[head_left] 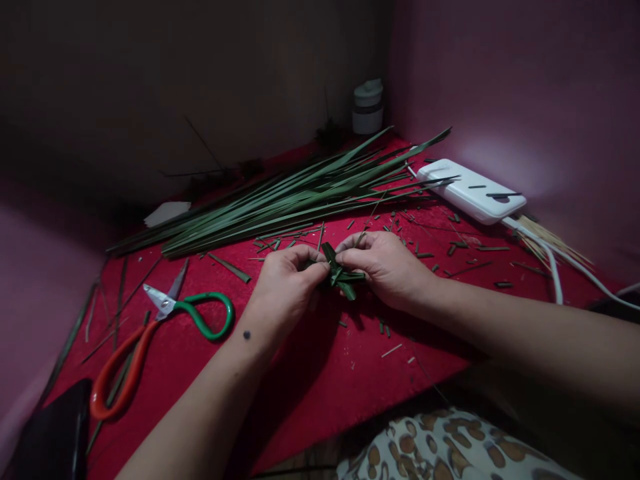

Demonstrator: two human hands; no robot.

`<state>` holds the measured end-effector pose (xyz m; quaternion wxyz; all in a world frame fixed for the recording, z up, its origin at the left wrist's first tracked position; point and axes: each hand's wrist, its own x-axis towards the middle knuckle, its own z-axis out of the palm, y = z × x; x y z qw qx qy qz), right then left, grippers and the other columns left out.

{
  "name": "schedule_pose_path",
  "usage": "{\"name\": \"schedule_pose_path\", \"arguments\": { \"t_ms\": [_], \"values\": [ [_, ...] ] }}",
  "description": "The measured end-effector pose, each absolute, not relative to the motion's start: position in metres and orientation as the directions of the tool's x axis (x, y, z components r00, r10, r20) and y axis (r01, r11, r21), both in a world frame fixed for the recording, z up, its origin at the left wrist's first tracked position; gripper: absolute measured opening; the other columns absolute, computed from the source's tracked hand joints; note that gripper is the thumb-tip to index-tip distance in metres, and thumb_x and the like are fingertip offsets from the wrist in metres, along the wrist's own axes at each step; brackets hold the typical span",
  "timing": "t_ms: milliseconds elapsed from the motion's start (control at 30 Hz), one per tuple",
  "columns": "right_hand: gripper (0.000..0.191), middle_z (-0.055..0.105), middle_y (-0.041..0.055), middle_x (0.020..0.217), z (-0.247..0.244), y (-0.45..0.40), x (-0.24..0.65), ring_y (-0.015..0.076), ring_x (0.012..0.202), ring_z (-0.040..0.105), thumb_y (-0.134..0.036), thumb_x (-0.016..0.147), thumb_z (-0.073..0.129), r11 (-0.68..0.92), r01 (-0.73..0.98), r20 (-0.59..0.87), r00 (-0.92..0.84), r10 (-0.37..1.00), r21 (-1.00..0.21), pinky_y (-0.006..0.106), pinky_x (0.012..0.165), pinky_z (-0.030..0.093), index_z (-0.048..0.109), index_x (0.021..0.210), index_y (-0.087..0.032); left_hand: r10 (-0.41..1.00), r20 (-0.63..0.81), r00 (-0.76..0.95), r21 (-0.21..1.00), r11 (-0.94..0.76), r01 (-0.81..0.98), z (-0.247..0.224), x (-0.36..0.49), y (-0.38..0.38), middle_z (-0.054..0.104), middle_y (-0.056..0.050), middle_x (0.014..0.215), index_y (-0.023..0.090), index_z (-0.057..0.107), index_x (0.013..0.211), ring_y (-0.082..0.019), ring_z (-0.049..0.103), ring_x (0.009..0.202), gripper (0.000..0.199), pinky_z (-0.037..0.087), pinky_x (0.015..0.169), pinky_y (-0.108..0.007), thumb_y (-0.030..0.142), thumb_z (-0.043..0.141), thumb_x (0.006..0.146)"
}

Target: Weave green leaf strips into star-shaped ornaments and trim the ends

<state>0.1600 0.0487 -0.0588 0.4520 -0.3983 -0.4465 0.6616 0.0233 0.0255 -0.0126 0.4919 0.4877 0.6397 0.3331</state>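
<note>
A small folded green leaf piece point(345, 277) with several short arms is held between both hands above the red tabletop. My left hand point(295, 280) pinches its left side between thumb and fingers. On its right side, my right hand point(383, 263) grips it with thumb and index finger close to the centre. Behind the hands lies a bundle of long green leaf strips point(280, 200). Open scissors point(165, 303) with one green and one orange handle rest left of my left hand.
A white power strip point(473, 190) with a white cable lies at the right, near thin sticks point(555, 243). A white-lidded jar point(367, 110) stands at the back. A dark flat object point(57, 433) is at lower left. Leaf scraps litter the red surface point(310, 400).
</note>
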Motion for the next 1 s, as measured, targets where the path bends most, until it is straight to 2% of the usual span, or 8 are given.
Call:
{"name": "schedule_pose_path", "arguments": {
  "t_ms": [167,333,600,733,1000],
  "values": [
    [0.005,0.058,-0.0015,0.061,-0.0501,0.0455,0.1598,0.0082,0.055,0.052,-0.011,0.062,0.06,-0.132,-0.137,-0.098,-0.225,0.969,-0.982,0.02,0.054,0.042,0.061,0.066,-0.013,0.954,-0.297,-0.04,0.905,0.295,0.306,-0.016,0.022,0.0254,0.051,0.005,0.048,0.017,0.056,0.063,-0.007,0.04,0.038,0.009,0.027,0.036,-0.018,0.023,0.063,0.062],
    [0.005,0.058,-0.0014,0.061,-0.0482,0.0445,0.1597,0.0083,0.055,0.053,-0.011,0.062,0.06,-0.112,-0.103,-0.087,-0.227,0.97,-0.988,0.02,0.053,0.043,0.061,0.066,-0.013,0.978,-0.204,-0.038,0.911,0.204,0.358,-0.0213,0.0199,0.0271,0.053,0.003,0.053,0.016,0.057,0.061,-0.008,0.044,0.047,0.01,0.032,0.043,-0.019,0.023,0.063,0.061],
    [0.011,0.061,-0.0007,0.064,-0.0503,0.0453,0.1605,0.0097,0.057,0.056,-0.014,0.061,0.063,-0.13,-0.148,-0.094,-0.229,0.969,-0.98,0.022,0.056,0.046,0.061,0.072,-0.013,0.963,-0.267,-0.032,0.917,0.264,0.299,-0.0146,0.0214,0.0268,0.052,0.005,0.052,0.017,0.055,0.065,-0.007,0.043,0.043,0.012,0.029,0.042,-0.018,0.024,0.064,0.062],
    [0.014,0.061,-0.0008,0.062,-0.0511,0.045,0.1599,0.0103,0.053,0.057,-0.012,0.059,0.065,-0.186,-0.173,-0.142,-0.24,0.96,-0.967,0.022,0.052,0.047,0.06,0.072,-0.013,0.972,-0.232,-0.032,0.916,0.229,0.328,-0.016,0.021,0.0259,0.052,0.005,0.052,0.016,0.056,0.065,-0.007,0.043,0.044,0.013,0.03,0.042,-0.018,0.026,0.064,0.062],
    [0.006,0.057,-0.0019,0.055,-0.0575,0.0471,0.157,0.0107,0.044,0.052,-0.012,0.062,0.059,-0.301,-0.327,-0.191,-0.328,0.925,-0.896,0.024,0.043,0.046,0.056,0.066,-0.015,0.984,-0.176,-0.038,0.904,0.177,0.389,-0.0197,0.0217,0.0233,0.053,0.004,0.053,0.017,0.055,0.066,-0.008,0.044,0.046,0.012,0.031,0.044,-0.02,0.028,0.061,0.067]
  ]
}}
